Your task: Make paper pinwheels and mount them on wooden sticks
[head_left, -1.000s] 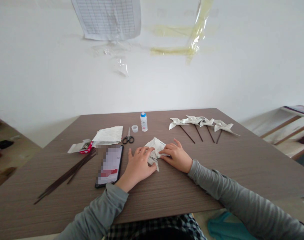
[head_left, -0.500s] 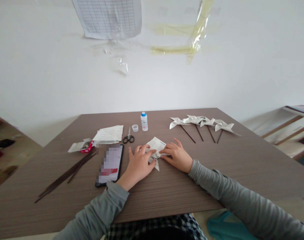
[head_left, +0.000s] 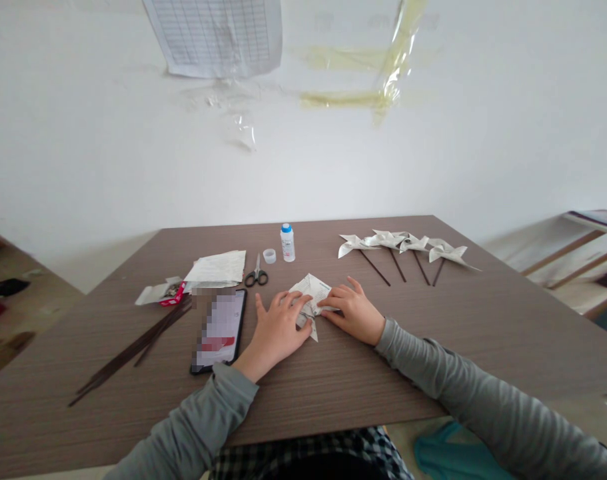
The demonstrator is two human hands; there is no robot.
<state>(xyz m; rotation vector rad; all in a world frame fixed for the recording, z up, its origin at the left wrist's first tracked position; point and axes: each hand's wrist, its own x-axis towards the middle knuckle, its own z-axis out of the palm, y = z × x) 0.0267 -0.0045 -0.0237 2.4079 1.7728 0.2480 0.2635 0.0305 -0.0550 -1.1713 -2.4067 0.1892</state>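
Observation:
A partly folded sheet of printed paper [head_left: 310,288], with pointed corners, lies on the table between my hands. My left hand [head_left: 278,330] grips its left side, thumb and index finger on the paper and the other fingers curved over its edge. On the opposite side, my right hand [head_left: 356,313] pinches the paper close to its middle, with one finger raised. The fingers partly cover the folds there. Several paper pinwheels [head_left: 447,252] on dark sticks lie at the back right.
Left of my hands are a phone [head_left: 218,330], scissors [head_left: 256,275], a stack of paper sheets [head_left: 216,270], a small red box [head_left: 173,293] and dark sticks [head_left: 133,350]. A blue-capped bottle [head_left: 288,243] and a clear cap [head_left: 269,256] stand behind the paper.
The fingers of my left hand have shifted slightly on the paper, showing a little more of its surface. My right hand keeps its place.

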